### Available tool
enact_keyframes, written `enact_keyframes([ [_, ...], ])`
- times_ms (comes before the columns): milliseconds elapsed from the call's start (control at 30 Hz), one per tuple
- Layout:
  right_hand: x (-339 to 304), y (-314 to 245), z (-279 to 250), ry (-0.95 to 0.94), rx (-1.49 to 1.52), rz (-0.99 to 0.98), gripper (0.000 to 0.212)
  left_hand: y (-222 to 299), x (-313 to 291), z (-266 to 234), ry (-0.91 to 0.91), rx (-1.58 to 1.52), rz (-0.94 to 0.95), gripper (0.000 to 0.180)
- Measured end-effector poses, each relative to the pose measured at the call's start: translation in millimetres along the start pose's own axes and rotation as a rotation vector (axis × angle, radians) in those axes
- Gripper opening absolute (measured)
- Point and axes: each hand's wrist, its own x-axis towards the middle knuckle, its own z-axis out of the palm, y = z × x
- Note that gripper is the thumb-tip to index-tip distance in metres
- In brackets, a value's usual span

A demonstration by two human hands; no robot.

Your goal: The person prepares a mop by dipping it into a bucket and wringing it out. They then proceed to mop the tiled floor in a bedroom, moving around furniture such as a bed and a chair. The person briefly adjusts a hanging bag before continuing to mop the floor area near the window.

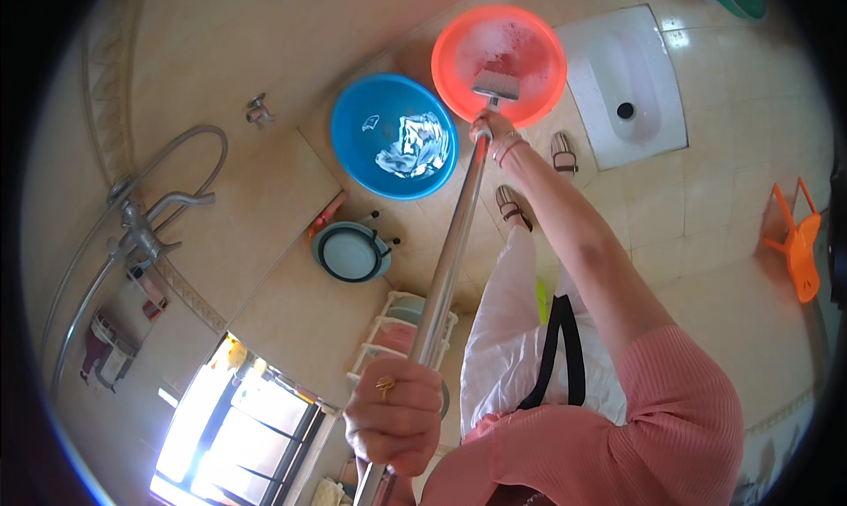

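The left hand (394, 416) is gripping the silver pole (454, 250), fingers curled fully round it, while the right hand (496, 133), farther forward, is clasping it too, the white mop head (497, 84) showing just beyond that hand inside the foamy orange basin (451, 62), a blue basin (360, 153) standing to its left

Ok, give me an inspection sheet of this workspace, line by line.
Surface: tiled floor, pale.
Work things: metal pole, its pale head in the sudsy coral basin; blue basin alongside, showing bright reflections.
Clutter: orange stool on the right, grey basin on the left.
Hands: left hand and right hand both closed around the pole, the right nearer its head.
Cables: nothing seen.
Surroundings: squat toilet, bright window, shower fixture.
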Motion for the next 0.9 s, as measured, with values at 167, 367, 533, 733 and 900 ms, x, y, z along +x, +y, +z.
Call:
enact_keyframes([
  [167,-119.1,60.3,43.5,0.046,0.256,0.180,0.015,-10.8,3.3,-3.3,0.077,-0.080,0.070,0.029],
  [367,-238.9,111.1,89.9,-0.039,0.287,0.094,0.015,-8.1,18.3,-0.6,0.054,-0.108,0.004,0.037],
  [533,-249.4,113.1,100.5,-0.019,0.117,0.036,0.011,-5.8,11.5,-7.6,0.076,-0.031,-0.037,0.034],
  [733,-133.1,66.0,47.1,0.006,0.135,0.154,0.014,-2.1,23.6,5.2,0.009,-0.044,-0.031,0.032],
  [900,-61.8,35.1,26.9,0.034,0.058,0.089,0.011,10.7,21.5,11.9,0.066,0.010,-0.115,0.031],
])
